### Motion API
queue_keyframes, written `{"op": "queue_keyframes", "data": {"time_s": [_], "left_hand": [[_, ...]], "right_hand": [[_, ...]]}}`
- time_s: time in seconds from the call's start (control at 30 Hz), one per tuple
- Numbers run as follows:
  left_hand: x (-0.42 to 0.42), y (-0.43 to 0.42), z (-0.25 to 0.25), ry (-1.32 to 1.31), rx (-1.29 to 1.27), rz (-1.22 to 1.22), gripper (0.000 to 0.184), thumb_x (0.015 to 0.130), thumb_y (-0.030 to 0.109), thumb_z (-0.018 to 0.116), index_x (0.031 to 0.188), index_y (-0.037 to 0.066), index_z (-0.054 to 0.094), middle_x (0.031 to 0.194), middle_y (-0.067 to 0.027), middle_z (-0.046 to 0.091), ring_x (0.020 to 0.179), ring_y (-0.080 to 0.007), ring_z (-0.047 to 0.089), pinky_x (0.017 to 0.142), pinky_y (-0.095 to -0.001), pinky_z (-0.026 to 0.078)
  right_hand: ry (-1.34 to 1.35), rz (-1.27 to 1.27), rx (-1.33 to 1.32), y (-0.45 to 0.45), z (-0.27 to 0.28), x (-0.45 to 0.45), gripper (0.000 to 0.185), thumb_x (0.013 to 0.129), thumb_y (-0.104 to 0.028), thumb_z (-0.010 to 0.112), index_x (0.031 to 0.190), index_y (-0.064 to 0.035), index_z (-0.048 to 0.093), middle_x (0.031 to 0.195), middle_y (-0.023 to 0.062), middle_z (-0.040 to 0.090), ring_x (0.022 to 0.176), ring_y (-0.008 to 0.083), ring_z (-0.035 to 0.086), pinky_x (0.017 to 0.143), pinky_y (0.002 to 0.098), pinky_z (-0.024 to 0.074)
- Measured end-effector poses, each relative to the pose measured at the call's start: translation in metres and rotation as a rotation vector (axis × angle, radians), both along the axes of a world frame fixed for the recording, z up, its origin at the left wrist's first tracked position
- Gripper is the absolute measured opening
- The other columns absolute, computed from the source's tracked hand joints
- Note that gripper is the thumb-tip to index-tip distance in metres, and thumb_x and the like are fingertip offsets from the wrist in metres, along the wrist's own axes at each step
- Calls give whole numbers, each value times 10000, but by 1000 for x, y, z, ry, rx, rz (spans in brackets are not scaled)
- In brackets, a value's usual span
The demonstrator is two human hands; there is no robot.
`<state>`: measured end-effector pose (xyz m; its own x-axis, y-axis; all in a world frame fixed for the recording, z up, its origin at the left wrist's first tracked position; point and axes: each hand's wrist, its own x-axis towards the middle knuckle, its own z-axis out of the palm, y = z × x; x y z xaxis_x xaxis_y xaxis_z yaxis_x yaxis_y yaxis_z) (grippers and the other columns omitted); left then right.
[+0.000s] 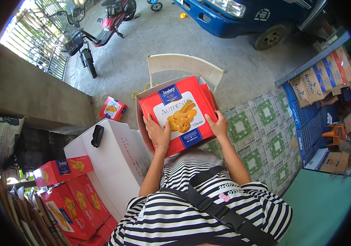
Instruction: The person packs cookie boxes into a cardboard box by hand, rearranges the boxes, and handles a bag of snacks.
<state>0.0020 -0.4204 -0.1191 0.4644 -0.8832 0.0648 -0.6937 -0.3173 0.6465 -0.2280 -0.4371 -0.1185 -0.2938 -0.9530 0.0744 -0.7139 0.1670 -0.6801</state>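
A red biscuit box (188,92) with a blue label and a picture of biscuits lies tilted at the mouth of an open cardboard carton (142,130). My left hand (157,132) holds its lower left side, fingers along the edge and thumb on the printed face. On the right edge is my right hand (219,124), its thumb over the top face; some fingertips are hidden. Another red box (209,96) shows beneath, at the carton's right side. Behind the carton rises a cream plastic chair back (188,63).
To the left stands a white carton (101,145) carrying a black object (97,136). Several red biscuit boxes (75,201) are stacked beside it. One red box (113,109) lies on the floor. A scooter (101,35), a blue truck (233,24) and brown cartons (319,80) stand farther off.
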Motion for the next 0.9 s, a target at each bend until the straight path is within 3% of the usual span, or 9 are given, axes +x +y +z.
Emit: {"op": "queue_keyframes", "data": {"time_s": [0.3,0.4,0.47,0.5,0.57,0.6,0.8,0.87,0.9], "left_hand": [[-3,-6,-10,-67,13,64,864,711,360,636,1329,-49,192,1359,-259,251,1213,-385,327,1005,-405,284],[-4,-4,-10,-32,-6,111,967,687,377,644,1352,-63,98,1377,-316,160,1277,-408,228,1025,-389,266],[-7,0,-8,-193,69,194,1000,679,398,641,1358,-58,66,1377,-327,142,1277,-423,217,1010,-394,287],[-6,3,-9,-167,70,242,1028,671,426,646,1361,-53,52,1368,-327,168,1253,-431,260,985,-400,320],[5,11,-2,203,169,246,1032,674,441,645,1355,-64,56,1339,-326,234,1204,-426,338,964,-404,344],[12,13,-4,280,231,242,1018,676,469,637,1345,-77,99,1278,-312,332,1134,-409,418,938,-408,372],[-10,30,50,182,359,633,934,615,602,624,1217,-67,371,1111,-247,504,1021,-364,518,856,-407,432],[-28,45,113,96,352,703,872,625,576,636,1180,-62,418,1079,-237,527,997,-354,535,850,-399,435],[-27,58,117,48,214,732,736,675,504,636,1130,-51,470,989,-204,580,950,-315,567,823,-398,445]], "right_hand": [[30,20,57,-4,5,1,508,722,-479,623,961,-32,595,830,200,629,785,359,604,696,412,465],[4,123,108,-6,-2,-5,555,742,-489,603,1043,-25,555,950,215,610,893,365,580,768,407,452],[-194,270,214,-14,-22,-19,595,741,-409,641,1128,17,493,1052,211,582,967,323,569,846,381,430],[-271,363,251,-16,-27,-24,603,737,-371,661,1145,32,476,1069,205,579,973,303,571,860,369,426],[-300,463,279,-8,-5,-19,597,720,-307,694,1153,34,466,1070,188,579,962,275,573,862,353,426],[-340,525,299,-9,7,-18,601,713,-305,702,1151,33,467,1063,187,580,954,273,575,859,350,427],[-586,1037,705,-55,86,-31,586,730,-181,703,1191,23,405,1102,145,541,987,221,538,845,325,438],[-508,1211,732,-72,126,-40,625,706,-202,719,1195,26,404,1087,162,562,987,228,553,844,328,442],[-495,1248,745,-71,140,-36,625,706,-202,719,1195,26,404,1087,162,562,987,228,553,844,328,442]]}}
